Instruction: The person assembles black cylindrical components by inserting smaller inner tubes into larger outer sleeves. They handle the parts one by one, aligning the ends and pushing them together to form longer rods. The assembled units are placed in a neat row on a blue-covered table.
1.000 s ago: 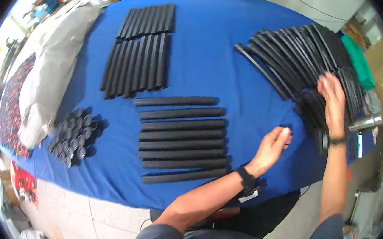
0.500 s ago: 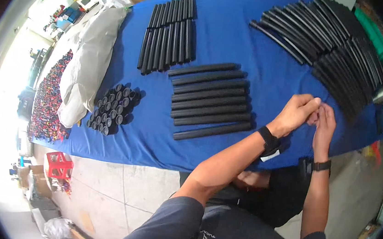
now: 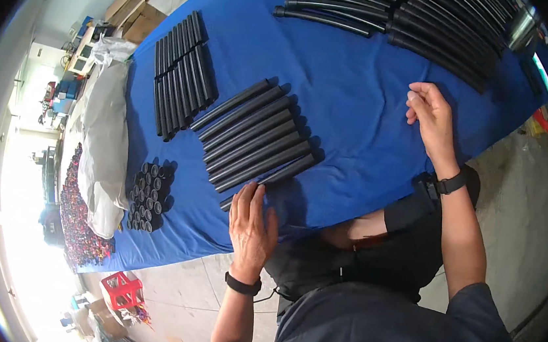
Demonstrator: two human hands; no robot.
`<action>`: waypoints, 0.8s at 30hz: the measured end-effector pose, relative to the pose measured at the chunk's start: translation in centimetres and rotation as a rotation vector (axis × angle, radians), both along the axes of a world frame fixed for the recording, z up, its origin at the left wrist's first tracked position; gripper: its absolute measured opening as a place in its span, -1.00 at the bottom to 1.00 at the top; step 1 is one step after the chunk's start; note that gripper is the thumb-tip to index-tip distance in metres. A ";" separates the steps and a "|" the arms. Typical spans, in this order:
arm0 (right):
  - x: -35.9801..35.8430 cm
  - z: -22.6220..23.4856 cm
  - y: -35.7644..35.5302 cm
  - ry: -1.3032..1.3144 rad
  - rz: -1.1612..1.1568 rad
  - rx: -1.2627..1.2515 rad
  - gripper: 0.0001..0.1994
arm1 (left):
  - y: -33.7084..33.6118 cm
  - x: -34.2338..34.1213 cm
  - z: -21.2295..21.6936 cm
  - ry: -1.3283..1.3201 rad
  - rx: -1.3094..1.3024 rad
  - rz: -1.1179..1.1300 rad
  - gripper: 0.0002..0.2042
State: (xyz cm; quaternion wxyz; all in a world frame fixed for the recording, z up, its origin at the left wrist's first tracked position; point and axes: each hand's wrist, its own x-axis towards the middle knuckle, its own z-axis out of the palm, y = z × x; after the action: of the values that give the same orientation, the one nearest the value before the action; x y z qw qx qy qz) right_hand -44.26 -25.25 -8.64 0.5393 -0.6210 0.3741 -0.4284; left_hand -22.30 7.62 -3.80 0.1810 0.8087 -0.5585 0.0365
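Observation:
In the middle of the blue-covered table lies a row of black tubes (image 3: pixel 251 136), side by side and slanting. My left hand (image 3: pixel 252 225) is at the near end of this row, its fingers stretched out over the nearest tube (image 3: pixel 290 171); whether it presses on the tube I cannot tell. My right hand (image 3: pixel 432 117) hovers over the cloth to the right, below the large stack of black tubes. Its fingers are loosely bent and apart, with nothing visible in them. Left of the row stands a cluster of short black round caps (image 3: pixel 147 198).
Two banks of black tubes (image 3: pixel 182 80) lie at the far left, a larger stack (image 3: pixel 432 34) at the far right. A pale plastic sheet (image 3: pixel 102 141) and a heap of small colourful pieces (image 3: pixel 81 218) cover the left end. A red stool (image 3: pixel 122 290) stands on the floor.
My hands have parted. The left moved from the right side to the nearest tube of the middle row; the right stayed on the right and loosened. The view has turned.

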 end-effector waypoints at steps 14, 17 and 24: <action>-0.6 0.5 0.3 -0.081 0.080 0.025 -0.83 | 0.1 1.2 0.2 -0.018 0.206 -0.036 -0.54; -0.6 0.7 0.4 -0.088 0.112 0.005 -0.84 | -0.1 0.9 0.2 0.052 0.237 -0.059 -0.60; -1.6 1.4 0.9 -0.251 0.326 0.143 -0.66 | -11.2 -2.5 5.0 0.024 -0.151 -0.614 -0.69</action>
State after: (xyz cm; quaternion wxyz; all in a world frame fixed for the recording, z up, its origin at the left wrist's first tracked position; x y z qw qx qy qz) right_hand -45.89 -24.39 -7.20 0.6864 -0.5753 0.2280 -0.3820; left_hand -24.75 -3.58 1.25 0.2498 0.5868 -0.7701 0.0122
